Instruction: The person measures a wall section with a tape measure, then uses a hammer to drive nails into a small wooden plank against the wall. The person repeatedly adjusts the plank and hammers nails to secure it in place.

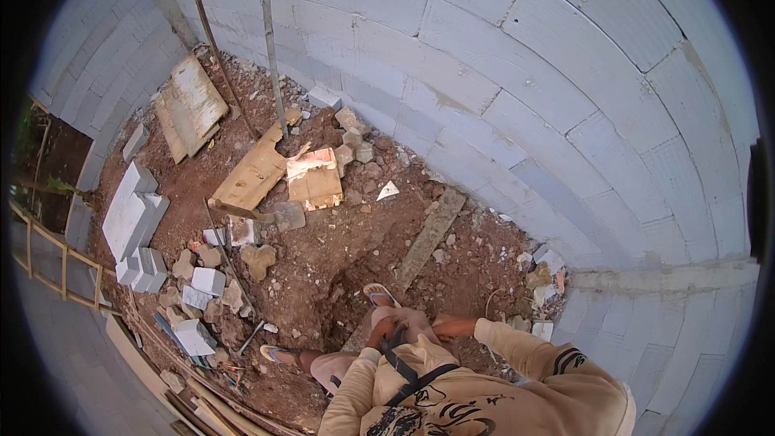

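Note:
Both my hands are at my lap, in front of the tan long-sleeved top [476,396]. My left hand [385,331] is closed at the upper end of a black strap [404,371] that crosses the top. Beside the pink shorts [413,324], my right hand [454,327] has its fingers curled in at the edge of the cloth; whatever they grip is too small to make out. My sandalled feet stand apart on reddish soil, one sandal [378,295] by a dug hollow and the other sandal [278,354] further left.
Pale block walls [517,113] enclose the ground. Left lie white blocks [129,210], broken pavers [258,260] and a thin metal bar [230,262]. Ahead are a wooden-handled tool with a flat blade [289,215], a torn carton [315,182] and boards [190,105]. A plank [432,234] lies near my feet.

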Motion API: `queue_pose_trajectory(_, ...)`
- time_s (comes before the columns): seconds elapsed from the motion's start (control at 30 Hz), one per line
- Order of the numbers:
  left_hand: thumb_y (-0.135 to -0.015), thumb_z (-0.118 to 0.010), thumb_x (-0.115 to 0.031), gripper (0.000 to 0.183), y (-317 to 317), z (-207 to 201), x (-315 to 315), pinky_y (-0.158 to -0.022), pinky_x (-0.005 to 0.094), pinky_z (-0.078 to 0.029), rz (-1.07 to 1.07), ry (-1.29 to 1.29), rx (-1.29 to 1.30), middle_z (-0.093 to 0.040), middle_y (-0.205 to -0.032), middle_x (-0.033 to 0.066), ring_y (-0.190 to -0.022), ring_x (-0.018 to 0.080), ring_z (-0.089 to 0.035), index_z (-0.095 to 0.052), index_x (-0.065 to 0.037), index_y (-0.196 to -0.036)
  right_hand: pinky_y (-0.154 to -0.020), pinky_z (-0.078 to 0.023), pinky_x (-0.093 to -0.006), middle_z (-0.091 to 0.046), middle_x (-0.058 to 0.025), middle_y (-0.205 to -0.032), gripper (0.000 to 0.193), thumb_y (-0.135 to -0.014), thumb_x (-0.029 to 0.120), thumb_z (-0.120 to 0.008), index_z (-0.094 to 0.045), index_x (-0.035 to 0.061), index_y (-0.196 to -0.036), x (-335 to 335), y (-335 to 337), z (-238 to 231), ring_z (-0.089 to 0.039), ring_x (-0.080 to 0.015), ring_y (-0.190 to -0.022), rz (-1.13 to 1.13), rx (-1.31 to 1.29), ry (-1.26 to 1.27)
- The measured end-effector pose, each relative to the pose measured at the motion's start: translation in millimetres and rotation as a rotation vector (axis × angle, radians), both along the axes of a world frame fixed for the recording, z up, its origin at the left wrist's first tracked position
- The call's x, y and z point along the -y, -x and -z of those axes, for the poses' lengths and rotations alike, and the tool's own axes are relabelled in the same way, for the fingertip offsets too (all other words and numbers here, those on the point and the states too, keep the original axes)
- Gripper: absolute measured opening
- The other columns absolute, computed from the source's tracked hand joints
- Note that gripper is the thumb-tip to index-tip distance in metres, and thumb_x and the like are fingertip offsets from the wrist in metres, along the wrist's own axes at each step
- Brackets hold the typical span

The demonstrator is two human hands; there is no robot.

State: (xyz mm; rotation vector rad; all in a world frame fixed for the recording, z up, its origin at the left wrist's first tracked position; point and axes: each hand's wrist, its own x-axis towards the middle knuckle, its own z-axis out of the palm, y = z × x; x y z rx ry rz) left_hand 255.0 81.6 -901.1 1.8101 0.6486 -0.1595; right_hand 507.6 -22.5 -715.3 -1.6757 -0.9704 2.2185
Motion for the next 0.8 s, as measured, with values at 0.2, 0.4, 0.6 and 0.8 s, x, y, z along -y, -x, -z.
queue_pose_trajectory(0.2, -0.097, -0.062, -0.035, 0.034, -5.9, -11.1, -20.1, -0.073, 0.0507, -0.053, 0.044, -0.057, -0.128, -0.071, -0.093, 0.0243, -0.083, 0.0446, -0.067, -0.072, -0.004, -0.104, -0.071, -0.052, -0.0369, -0.069, -0.0105, -0.08, 0.024, -0.093, 0.017, -0.059, -0.069, -0.0047, -0.095, -6.2, 53.6, -11.1, -0.064, -0.0213, -0.073, 0.509, 0.209, -0.288)
queue_pose_trajectory(0.4, -0.101, -0.054, -0.051, 0.049, 20.6, -73.2, -41.9, -0.069, 0.0485, -0.051, -0.296, -0.031, -0.1, -0.069, -0.083, 0.0238, -0.078, 0.0424, -0.067, -0.072, -0.005, -0.094, -0.099, -0.05, -0.0414, -0.067, -0.0265, -0.125, 0.043, -0.097, 0.027, -0.062, -0.065, -0.0075, -0.123, 16.5, 66.3, 29.2, -0.067, -0.0336, -0.117, 0.148, 0.085, -0.624)
queue_pose_trajectory(0.6, -0.104, -0.055, -0.042, 0.047, 67.6, -34.2, -31.9, -0.068, 0.0377, -0.051, -0.579, 0.215, 0.016, -0.07, -0.078, 0.0129, -0.07, 0.0228, -0.066, -0.071, -0.001, -0.09, -0.097, -0.05, -0.0402, -0.067, -0.0242, -0.123, 0.04, -0.098, 0.025, -0.06, -0.064, -0.0059, -0.123, -26.0, 84.8, 43.8, -0.066, -0.0317, -0.114, 0.064, -0.007, -0.557)
queue_pose_trajectory(0.8, -0.103, -0.062, -0.03, 0.036, 72.5, -24.2, -25.0, -0.068, 0.0295, -0.052, -0.846, 0.839, 0.012, -0.069, -0.09, 0.0023, -0.075, 0.0112, -0.062, -0.072, 0.004, -0.097, -0.096, -0.05, -0.0391, -0.066, -0.0218, -0.121, 0.037, -0.098, 0.023, -0.058, -0.064, -0.0043, -0.123, -59.4, 83.2, 49.1, -0.065, -0.0298, -0.112, -0.026, -0.012, -0.521)
